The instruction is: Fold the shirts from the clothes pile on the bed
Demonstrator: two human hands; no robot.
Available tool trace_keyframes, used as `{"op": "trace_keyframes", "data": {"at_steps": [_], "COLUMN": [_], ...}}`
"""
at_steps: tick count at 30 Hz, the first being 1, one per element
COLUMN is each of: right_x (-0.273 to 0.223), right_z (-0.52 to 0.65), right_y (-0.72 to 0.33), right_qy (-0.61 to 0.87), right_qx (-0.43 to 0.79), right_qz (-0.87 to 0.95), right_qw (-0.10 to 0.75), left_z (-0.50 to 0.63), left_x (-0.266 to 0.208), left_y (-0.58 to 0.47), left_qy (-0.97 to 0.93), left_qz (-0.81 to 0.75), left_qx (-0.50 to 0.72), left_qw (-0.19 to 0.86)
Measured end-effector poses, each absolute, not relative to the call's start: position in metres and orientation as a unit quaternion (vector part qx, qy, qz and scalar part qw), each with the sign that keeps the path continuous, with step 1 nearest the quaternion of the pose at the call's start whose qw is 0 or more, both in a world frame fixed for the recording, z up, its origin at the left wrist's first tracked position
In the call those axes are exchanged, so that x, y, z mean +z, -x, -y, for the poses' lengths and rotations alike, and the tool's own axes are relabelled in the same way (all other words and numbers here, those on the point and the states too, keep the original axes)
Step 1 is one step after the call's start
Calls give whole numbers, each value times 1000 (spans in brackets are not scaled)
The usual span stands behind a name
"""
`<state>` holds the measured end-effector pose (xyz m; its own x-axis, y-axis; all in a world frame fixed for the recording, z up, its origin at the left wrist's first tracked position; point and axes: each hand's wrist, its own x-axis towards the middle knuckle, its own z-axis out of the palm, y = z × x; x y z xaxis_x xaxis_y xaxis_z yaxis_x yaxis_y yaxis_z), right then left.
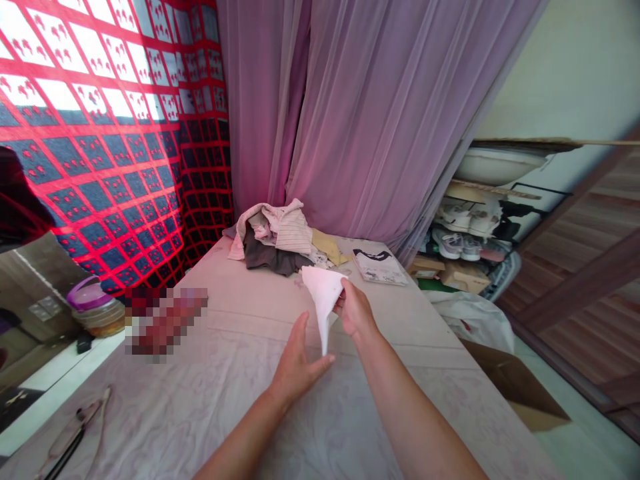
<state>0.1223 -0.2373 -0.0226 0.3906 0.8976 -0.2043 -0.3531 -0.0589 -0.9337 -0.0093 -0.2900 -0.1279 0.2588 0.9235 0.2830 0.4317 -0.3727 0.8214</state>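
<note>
My right hand (354, 308) pinches the edge of a white, thin piece (323, 293) that hangs above the bed, wide at the top and narrowing to a point below. I cannot tell whether it is cloth or paper. My left hand (299, 363) is open at its left, thumb and fingers apart, near the lower tip and holding nothing. Beyond them lies a heap of clothes, with a pink striped garment (293, 227), a dark grey garment (273, 259) and a yellow garment (327, 247). To the right of the heap sits a folded white shirt (381, 268) with a black neckline.
A pale patterned sheet (240, 400) covers the bed. Eyeglasses (75, 427) lie at the front left, and a blurred-out reddish patch (167, 323) is behind them. Purple curtains (360, 120) hang at the back. Shoes (455, 243) and a cardboard box (515, 383) stand to the right.
</note>
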Motion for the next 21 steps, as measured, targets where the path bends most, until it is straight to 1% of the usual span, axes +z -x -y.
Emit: {"op": "trace_keyframes", "data": {"at_steps": [3, 7, 10, 12, 14, 16, 18, 19, 21], "right_x": [-15, -8, 8, 24, 42, 56, 58, 52, 26], "right_z": [235, 224, 202, 185, 171, 164, 167, 172, 192], "right_y": [-120, -128, -138, -143, -147, -150, -153, -154, -155], "right_qy": [483, 432, 410, 402, 392, 376, 361, 357, 363], "right_qx": [500, 497, 521, 535, 543, 549, 551, 553, 558], "right_qz": [188, 140, 79, 62, 65, 74, 83, 88, 98], "right_qw": [694, 740, 744, 740, 740, 743, 748, 748, 740], "left_z": [292, 265, 220, 188, 161, 145, 144, 147, 161], "left_x": [-118, -85, -42, -10, 19, 37, 39, 32, 3], "left_y": [1, 19, 33, 35, 33, 31, 31, 32, 39], "left_qy": [-701, -711, -710, -647, -632, -631, -654, -673, -724], "left_qz": [-494, -459, -484, -507, -503, -488, -457, -434, -380], "left_qx": [419, 449, 412, 429, 447, 465, 485, 495, 501], "left_qw": [297, 288, 304, 374, 384, 384, 359, 337, 283]}}
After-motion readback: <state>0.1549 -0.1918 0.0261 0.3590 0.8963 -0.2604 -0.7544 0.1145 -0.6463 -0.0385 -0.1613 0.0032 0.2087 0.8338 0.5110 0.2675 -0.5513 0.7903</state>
